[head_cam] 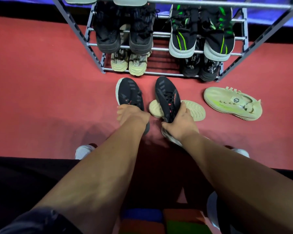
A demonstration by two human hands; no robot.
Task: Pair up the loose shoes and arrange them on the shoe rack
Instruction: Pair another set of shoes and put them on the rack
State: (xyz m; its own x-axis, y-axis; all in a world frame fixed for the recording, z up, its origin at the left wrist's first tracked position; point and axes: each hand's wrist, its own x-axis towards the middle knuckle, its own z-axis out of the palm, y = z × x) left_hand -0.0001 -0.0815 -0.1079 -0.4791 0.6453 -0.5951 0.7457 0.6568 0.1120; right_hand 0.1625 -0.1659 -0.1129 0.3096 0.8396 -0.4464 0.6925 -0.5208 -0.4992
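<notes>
Two black sneakers with orange accents are in my hands, toes pointing at the rack. My left hand (132,115) grips the left black sneaker (128,93) at its heel on the red floor. My right hand (179,122) holds the right black sneaker (167,97) tilted up, over a cream shoe (193,109) lying sole-up beneath it. A second cream shoe with a neon stripe (233,103) lies on its side to the right. The grey metal shoe rack (95,48) stands just beyond.
The rack holds a black pair (123,34) and a black-green pair (201,39) on the middle shelf, a cream pair (128,63) and a dark pair (200,68) on the bottom. My own white shoes (83,152) show on the floor near my knees.
</notes>
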